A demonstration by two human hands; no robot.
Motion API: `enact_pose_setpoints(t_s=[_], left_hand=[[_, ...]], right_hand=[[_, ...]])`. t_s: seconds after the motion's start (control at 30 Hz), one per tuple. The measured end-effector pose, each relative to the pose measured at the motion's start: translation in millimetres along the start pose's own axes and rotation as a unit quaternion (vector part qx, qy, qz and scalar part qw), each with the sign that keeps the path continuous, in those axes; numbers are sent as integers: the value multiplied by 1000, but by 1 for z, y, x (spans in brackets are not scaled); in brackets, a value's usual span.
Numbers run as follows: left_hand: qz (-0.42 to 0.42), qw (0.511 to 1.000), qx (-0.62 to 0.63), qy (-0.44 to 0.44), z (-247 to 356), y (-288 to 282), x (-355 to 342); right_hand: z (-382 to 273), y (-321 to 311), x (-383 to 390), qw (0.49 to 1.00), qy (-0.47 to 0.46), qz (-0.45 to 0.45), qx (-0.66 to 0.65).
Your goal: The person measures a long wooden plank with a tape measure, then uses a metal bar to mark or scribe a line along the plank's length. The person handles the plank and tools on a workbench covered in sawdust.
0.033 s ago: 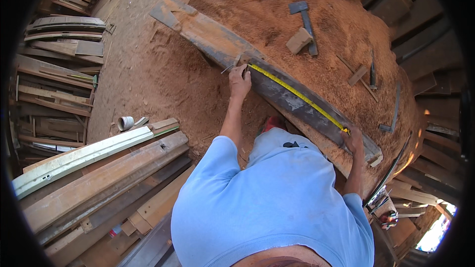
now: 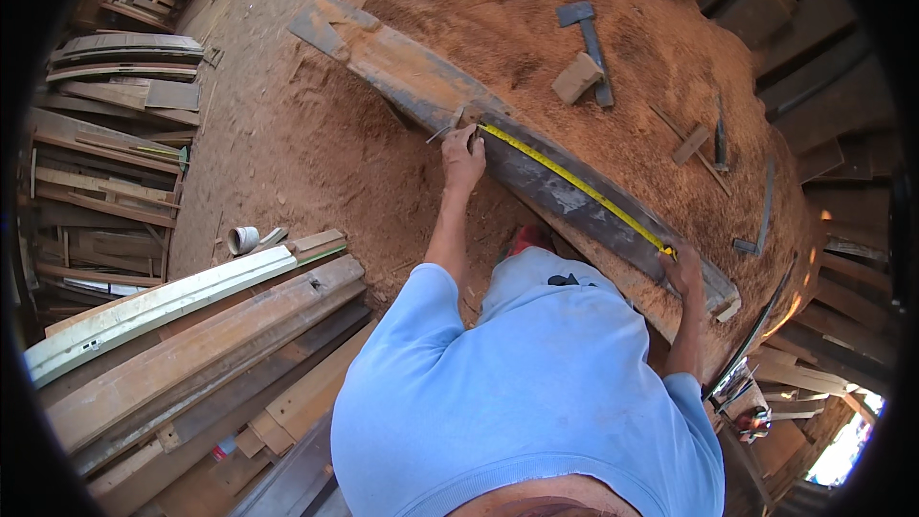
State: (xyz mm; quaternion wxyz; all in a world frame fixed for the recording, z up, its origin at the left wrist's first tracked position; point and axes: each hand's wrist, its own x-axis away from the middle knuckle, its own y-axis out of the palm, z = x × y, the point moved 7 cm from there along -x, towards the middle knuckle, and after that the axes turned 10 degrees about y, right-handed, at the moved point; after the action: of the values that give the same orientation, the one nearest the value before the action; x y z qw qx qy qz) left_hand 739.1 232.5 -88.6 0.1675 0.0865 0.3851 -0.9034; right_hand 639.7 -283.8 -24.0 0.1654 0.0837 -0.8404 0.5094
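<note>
A long weathered plank [image 2: 383, 53] lies slantwise on a heap of sawdust in front of me, its right end nearest my body. Along its darker right part runs the extended yellow blade of a tape measure [image 2: 574, 181]. At the blade's far left end, my left hand [image 2: 463, 163] is closed with the tip between its fingers. My right hand [image 2: 683, 273] is wrapped round the other end, by the plank's near right end; the tape's case is mostly hidden there. Just beyond my left fingers rests a thin rod with a small block [image 2: 450, 123], too small to name.
On the sawdust [image 2: 479, 0] beyond the plank lie a hammer [image 2: 592, 48], a wooden block [image 2: 577, 78], crossed wood pieces [image 2: 692, 146], a slim dark tool [image 2: 721, 144] and a metal square [image 2: 766, 209]. Boards [image 2: 201, 354] are stacked at lower left, near a white cup [image 2: 242, 239].
</note>
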Motion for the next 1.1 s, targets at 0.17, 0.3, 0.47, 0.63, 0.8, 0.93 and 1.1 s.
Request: enact_pose_setpoints(t_s=[0.17, 0.3, 0.47, 0.63, 0.8, 0.93, 1.1], left_hand=[[32, 989, -80, 120, 22, -8, 1], [4, 985, -93, 146, 33, 4, -8], [-73, 990, -108, 50, 12, 23, -21], [-154, 952, -265, -18, 1, 42, -20], [-96, 944, -313, 42, 71, 47, 1], [-136, 937, -216, 237, 169, 88, 33], [-277, 887, -110, 353, 264, 175, 94]], right_hand=[[6, 3, 3, 996, -46, 48, -57], [39, 4, 0, 994, 31, 106, 16], [74, -16, 16, 992, 98, 73, 6], [135, -42, 49, 988, 117, 103, 0], [218, -65, 69, 986, 83, 144, -12], [285, -88, 87, 976, 130, 175, 6], [351, -94, 94, 962, 253, 105, 6]])
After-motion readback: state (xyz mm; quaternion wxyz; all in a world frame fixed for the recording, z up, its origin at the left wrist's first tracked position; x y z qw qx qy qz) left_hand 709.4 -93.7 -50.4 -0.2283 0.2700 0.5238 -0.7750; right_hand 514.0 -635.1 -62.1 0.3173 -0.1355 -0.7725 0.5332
